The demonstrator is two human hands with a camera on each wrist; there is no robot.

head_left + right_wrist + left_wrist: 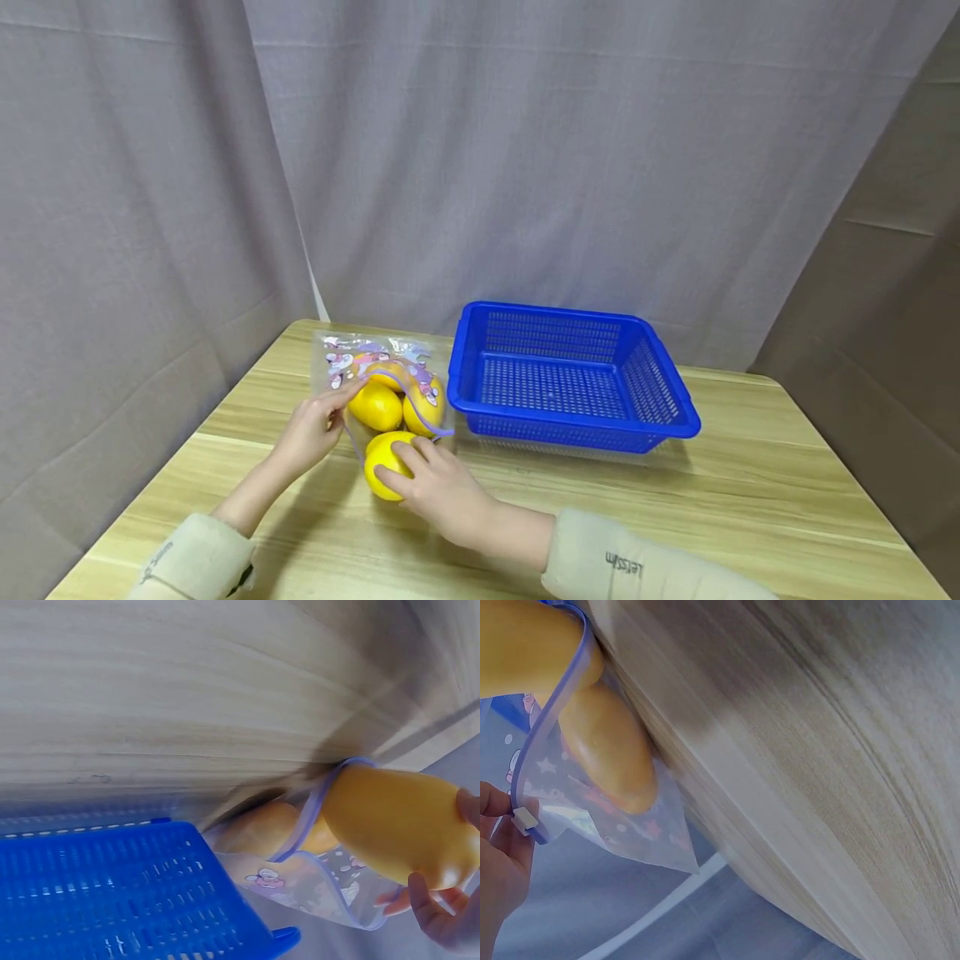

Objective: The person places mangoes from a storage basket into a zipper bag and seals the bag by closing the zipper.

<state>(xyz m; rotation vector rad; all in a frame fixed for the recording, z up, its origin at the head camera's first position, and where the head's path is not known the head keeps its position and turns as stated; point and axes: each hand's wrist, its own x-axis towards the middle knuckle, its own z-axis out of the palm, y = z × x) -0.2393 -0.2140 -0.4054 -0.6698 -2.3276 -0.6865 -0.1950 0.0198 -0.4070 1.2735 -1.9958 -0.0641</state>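
Note:
A clear zip bag (367,343) with a purple seal and cartoon prints lies at the table's left, its mouth toward me. Several yellow lemons, one of them a lemon (377,407) near the opening, sit inside it. My left hand (311,429) pinches the left end of the bag's mouth, by the white slider (525,818). At the opening, my right hand (446,492) grips another lemon (380,472) with thumb and fingers spread round it. In the right wrist view, this lemon's far end reaches the purple seal (310,814).
A blue perforated plastic basket (570,418) stands right of the bag, close to it. Both are on a wooden table (720,500). Grey curtains (562,167) hang behind and at the sides.

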